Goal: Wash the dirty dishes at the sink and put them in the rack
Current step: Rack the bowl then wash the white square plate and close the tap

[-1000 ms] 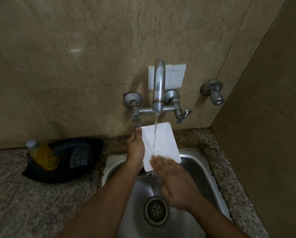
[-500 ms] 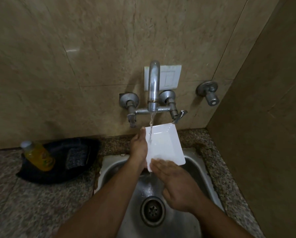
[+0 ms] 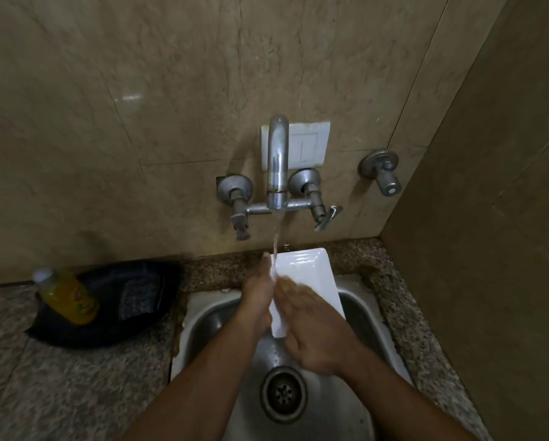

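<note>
One view only, so no overlap with any other. Head camera sat above the sink (image 3: pixel 375 316), looking forward and steeply down, wide-angle with bent edges. Drain (image 3: pixel 283 394) sat low at 6 o'clock, close under the lens. Faucet (image 3: pixel 278 163) on the wall stood near centre. Tiled wall filled 12 o'clock, side wall ran from 1 to 4 o'clock. Granite counter (image 3: pixel 60 393) spread from 7 to 9 o'clock. Both forearms came in from the bottom edge, near the camera.

One white plate (image 3: pixel 311 275), two hands, one tap (image 3: pixel 278 163), one sink (image 3: pixel 209 316), one yellow bottle (image 3: pixel 68 297), one black tray (image 3: pixel 114 300).
</note>
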Demonstrator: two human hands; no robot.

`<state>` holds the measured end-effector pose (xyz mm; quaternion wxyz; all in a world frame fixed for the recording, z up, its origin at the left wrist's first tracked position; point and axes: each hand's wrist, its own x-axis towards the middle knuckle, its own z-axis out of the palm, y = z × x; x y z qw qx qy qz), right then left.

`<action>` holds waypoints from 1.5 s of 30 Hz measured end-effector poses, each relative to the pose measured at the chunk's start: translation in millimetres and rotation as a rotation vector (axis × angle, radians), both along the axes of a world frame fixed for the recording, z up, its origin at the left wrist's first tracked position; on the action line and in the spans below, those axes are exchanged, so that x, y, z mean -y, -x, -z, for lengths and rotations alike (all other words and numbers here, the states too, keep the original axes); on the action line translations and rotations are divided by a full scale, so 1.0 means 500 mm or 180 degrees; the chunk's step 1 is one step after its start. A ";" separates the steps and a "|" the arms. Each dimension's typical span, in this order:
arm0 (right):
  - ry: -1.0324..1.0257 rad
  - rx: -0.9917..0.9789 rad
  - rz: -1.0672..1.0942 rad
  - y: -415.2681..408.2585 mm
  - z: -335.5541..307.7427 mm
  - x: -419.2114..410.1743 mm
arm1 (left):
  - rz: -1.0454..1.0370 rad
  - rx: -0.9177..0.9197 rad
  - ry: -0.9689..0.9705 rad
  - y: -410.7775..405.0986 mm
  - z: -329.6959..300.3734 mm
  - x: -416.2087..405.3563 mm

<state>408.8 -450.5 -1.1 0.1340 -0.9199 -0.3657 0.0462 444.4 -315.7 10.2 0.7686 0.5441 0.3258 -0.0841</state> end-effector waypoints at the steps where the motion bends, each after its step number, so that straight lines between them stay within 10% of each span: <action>1: 0.0046 -0.0078 -0.0132 0.004 -0.001 0.009 | -0.0036 0.0002 -0.0007 0.001 0.002 -0.006; 21: 0.0006 0.0105 0.0555 -0.018 0.008 -0.048 | -0.0371 0.0541 -0.1451 0.020 -0.007 -0.046; 35: -0.0022 0.0207 0.0126 0.011 0.014 -0.004 | -0.0475 0.0658 -0.1114 0.015 -0.008 -0.087; 45: -0.3010 -0.1020 0.2190 -0.004 0.028 0.042 | -0.0048 0.0679 -0.0638 0.024 -0.040 -0.066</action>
